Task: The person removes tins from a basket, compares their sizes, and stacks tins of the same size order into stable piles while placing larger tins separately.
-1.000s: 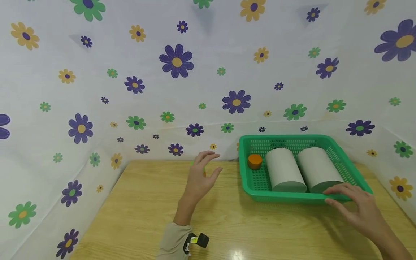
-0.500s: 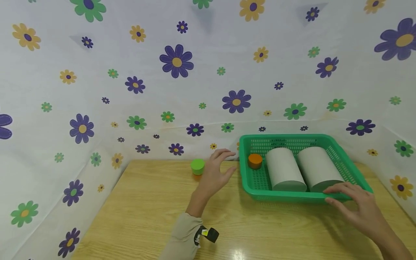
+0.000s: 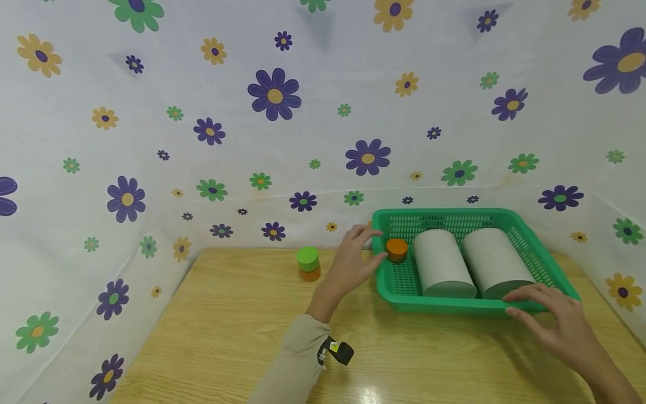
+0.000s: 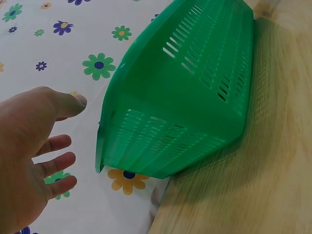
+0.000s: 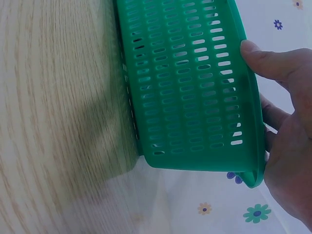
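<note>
A green plastic basket [image 3: 454, 304] stands at the right of the wooden table. Inside it lie a small orange cylinder [image 3: 397, 250], at the left end, and two large white cylinders [image 3: 442, 264] on their sides. My left hand [image 3: 349, 262] is over the basket's left rim, thumb and fingers apart, fingertips close to the orange cylinder and nothing between them. In the left wrist view, the hand [image 4: 29, 151] is beside the basket's outer wall. My right hand [image 3: 557, 325] holds the front rim near the right corner, thumb outside and fingers over the edge, as the right wrist view shows.
A small green block [image 3: 307, 258] sits on an orange one [image 3: 310, 273] near the table's back edge, left of the basket. A white cloth [image 3: 227, 101] with printed flowers hangs behind and on both sides. The wooden table [image 3: 227, 331] extends to the left.
My left hand has moved right, from the green and orange blocks to the basket's left rim, leaving those blocks in full view. My right hand stays at the front rim.
</note>
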Tool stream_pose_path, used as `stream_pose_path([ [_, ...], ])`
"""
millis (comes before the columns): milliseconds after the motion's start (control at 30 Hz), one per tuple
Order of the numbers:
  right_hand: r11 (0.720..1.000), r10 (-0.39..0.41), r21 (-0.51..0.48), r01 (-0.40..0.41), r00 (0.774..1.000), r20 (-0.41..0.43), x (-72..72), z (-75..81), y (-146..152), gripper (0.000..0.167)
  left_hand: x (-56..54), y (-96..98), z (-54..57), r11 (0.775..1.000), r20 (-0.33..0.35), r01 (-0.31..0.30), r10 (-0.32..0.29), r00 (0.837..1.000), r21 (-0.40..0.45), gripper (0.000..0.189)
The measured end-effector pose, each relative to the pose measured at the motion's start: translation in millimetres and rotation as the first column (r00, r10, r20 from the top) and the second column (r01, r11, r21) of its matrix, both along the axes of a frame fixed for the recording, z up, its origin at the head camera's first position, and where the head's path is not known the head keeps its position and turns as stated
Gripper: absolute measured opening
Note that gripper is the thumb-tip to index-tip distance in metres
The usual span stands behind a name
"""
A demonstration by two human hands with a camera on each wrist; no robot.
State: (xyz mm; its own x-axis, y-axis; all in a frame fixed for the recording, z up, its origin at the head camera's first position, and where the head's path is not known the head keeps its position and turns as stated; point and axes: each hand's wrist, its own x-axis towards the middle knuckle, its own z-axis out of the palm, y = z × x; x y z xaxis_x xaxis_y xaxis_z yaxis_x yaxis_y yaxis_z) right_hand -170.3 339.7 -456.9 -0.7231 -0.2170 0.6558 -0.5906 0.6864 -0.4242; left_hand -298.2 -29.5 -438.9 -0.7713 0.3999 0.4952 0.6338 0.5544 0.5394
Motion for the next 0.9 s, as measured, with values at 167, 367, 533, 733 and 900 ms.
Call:
stream_pose_path([
  [167, 1.0, 0.006, 0.003, -0.006, 1.0, -0.002, -2.3, 1.0, -2, 0.047, -7.1, 12.4, 2.5, 0.998, -0.011, 0.007, -0.008, 1.0, -0.062, 0.04],
  [367, 1.0, -0.015, 0.015, 0.015, 1.0, 0.001, -2.5, -2.0, -1, 0.049, -13.1, 31.2, 4.8, 0.989, -0.014, 0.046, -0.049, 0.999, -0.142, 0.041],
  [533, 1.0, -0.01, 0.005, 0.01, 1.0, 0.004, -1.1, -4.2, 3, 0.05, -17.5, 45.9, 4.7, 0.973, -0.03, 0.062, -0.07, 0.997, -0.222, 0.043],
  [733, 1.0, 0.0, -0.001, 0.0, 1.0, 0.002, -2.2, -1.2, 3, 0.049, -25.8, 57.9, 10.8, 0.945, -0.04, 0.042, -0.058, 0.997, -0.326, 0.042],
  [900, 1.0, 0.004, 0.0, -0.004, 1.0, 0.014, -1.9, -1.8, 1, 0.048, -32.7, 62.4, 8.6, 0.91, -0.025, 0.027, -0.042, 0.999, -0.413, 0.043],
])
